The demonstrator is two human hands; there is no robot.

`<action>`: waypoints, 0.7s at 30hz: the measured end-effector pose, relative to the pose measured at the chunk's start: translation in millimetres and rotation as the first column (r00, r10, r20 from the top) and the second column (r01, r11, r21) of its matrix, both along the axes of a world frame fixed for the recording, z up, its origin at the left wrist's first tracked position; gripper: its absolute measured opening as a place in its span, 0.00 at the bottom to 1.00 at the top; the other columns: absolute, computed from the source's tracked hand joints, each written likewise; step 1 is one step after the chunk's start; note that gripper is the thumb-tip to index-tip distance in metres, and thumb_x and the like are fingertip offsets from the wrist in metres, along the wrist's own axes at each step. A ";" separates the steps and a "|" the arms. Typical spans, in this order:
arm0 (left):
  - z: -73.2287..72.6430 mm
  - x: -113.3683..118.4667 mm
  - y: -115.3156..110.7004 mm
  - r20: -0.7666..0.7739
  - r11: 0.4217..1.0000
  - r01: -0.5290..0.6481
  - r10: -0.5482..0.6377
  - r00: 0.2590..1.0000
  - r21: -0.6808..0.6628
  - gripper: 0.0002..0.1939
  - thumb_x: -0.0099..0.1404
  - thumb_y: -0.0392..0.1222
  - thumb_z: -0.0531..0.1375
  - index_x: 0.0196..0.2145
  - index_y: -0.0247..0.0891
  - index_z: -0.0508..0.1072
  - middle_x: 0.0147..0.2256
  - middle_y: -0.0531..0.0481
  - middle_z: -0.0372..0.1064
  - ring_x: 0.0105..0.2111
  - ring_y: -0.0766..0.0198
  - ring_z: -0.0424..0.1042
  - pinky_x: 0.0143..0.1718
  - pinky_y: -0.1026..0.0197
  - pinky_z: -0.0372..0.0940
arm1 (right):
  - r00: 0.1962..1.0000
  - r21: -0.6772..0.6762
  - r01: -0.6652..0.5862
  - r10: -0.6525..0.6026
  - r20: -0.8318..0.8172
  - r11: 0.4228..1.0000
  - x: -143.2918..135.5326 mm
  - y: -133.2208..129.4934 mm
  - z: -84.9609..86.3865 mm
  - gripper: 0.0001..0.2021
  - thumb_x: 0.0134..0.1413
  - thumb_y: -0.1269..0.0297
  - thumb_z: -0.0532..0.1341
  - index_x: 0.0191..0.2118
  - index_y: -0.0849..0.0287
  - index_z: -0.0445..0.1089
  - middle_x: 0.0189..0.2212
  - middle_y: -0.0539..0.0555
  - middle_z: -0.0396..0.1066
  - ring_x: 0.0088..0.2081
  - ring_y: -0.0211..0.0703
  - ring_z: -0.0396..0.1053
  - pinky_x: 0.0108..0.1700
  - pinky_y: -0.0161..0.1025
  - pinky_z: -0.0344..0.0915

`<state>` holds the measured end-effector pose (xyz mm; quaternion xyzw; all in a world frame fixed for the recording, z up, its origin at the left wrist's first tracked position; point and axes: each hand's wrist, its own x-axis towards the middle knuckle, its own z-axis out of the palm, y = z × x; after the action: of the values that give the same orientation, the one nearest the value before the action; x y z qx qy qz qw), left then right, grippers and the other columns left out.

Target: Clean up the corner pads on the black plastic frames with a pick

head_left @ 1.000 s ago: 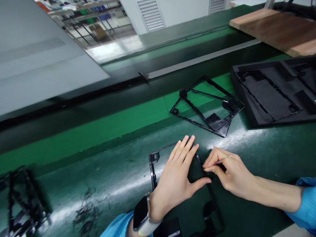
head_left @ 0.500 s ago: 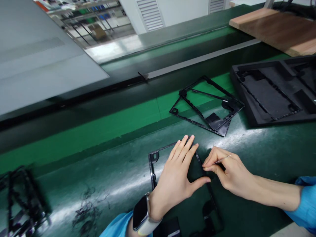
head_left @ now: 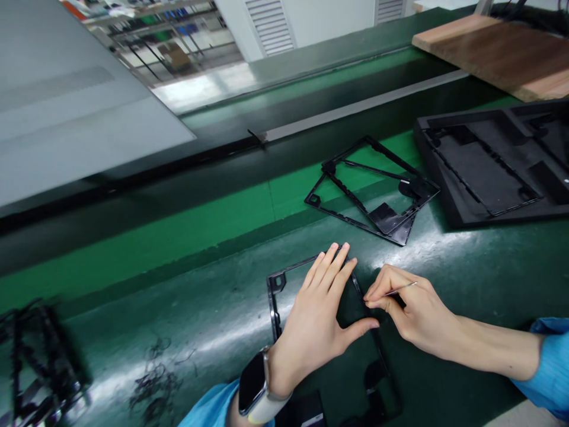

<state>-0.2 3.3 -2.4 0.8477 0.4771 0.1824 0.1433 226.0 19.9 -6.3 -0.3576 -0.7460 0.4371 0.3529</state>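
A black rectangular frame (head_left: 272,302) lies on the dark green work surface in front of me. My left hand (head_left: 313,317) rests across it with the fingers stretched out, the fingertips on its far right corner and the thumb over its right side. At that right side, my right hand (head_left: 411,308) pinches a thin metal tool (head_left: 402,289) between thumb and fingers. The tool's tip is hidden at the fingertips, close to the frame's edge.
Two black frames (head_left: 355,222) overlap beyond my hands. A dark foam tray (head_left: 453,216) holding more frames stands at the right, below a wooden board (head_left: 493,53). At left lie black scraps (head_left: 155,379) and a pile of frames (head_left: 40,362).
The seam in the bright green strip beyond my hands has shifted left. Both hands and the frame under them show no clear movement.
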 end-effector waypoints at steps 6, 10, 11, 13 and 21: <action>1.0 -0.6 -0.5 0.023 1.000 0.003 -0.003 1.000 -0.002 0.46 0.67 0.64 0.68 0.71 0.37 0.57 0.76 0.32 0.50 0.77 0.39 0.47 0.74 0.30 0.53 | 1.000 0.002 0.003 -0.003 0.000 1.000 -0.4 1.6 2.4 0.11 0.70 0.77 0.58 0.38 0.53 0.67 0.33 0.51 0.72 0.35 0.45 0.73 0.37 0.44 0.71; 1.0 -0.7 -1.1 0.034 1.000 -0.009 0.010 0.999 -0.016 0.46 0.67 0.63 0.69 0.72 0.39 0.58 0.76 0.34 0.50 0.76 0.38 0.48 0.74 0.30 0.53 | 1.000 0.002 0.008 -0.008 -0.006 1.000 -0.6 2.1 4.4 0.10 0.70 0.77 0.58 0.37 0.54 0.67 0.33 0.51 0.72 0.35 0.44 0.74 0.37 0.44 0.71; 1.0 -0.6 -1.1 0.033 1.000 -0.010 0.011 0.999 -0.018 0.47 0.67 0.64 0.69 0.72 0.39 0.58 0.76 0.34 0.50 0.76 0.38 0.48 0.74 0.30 0.53 | 1.000 0.001 0.011 -0.011 -0.007 1.000 -0.6 2.1 4.8 0.10 0.70 0.77 0.58 0.37 0.54 0.68 0.33 0.51 0.72 0.35 0.44 0.74 0.37 0.43 0.71; 1.0 -0.2 -1.0 0.031 1.000 -0.007 0.007 0.999 -0.016 0.47 0.67 0.65 0.69 0.72 0.39 0.58 0.76 0.34 0.50 0.76 0.38 0.48 0.74 0.30 0.53 | 1.000 -0.002 0.018 -0.018 -0.006 1.000 -0.6 1.8 4.9 0.10 0.70 0.77 0.58 0.37 0.54 0.69 0.33 0.51 0.72 0.35 0.44 0.74 0.37 0.43 0.71; -0.7 0.1 -0.7 0.014 1.000 -0.003 0.002 1.000 0.004 0.47 0.67 0.64 0.69 0.71 0.37 0.58 0.76 0.32 0.50 0.76 0.38 0.48 0.74 0.30 0.54 | 1.000 -0.007 0.008 -0.008 0.000 1.000 0.0 1.5 1.9 0.11 0.69 0.78 0.58 0.37 0.54 0.68 0.33 0.51 0.72 0.35 0.44 0.74 0.37 0.43 0.71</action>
<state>-0.1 2.7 -3.1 0.8461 0.4768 0.1893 0.1446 225.9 21.4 -4.4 -0.3619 -0.7429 0.4384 0.3534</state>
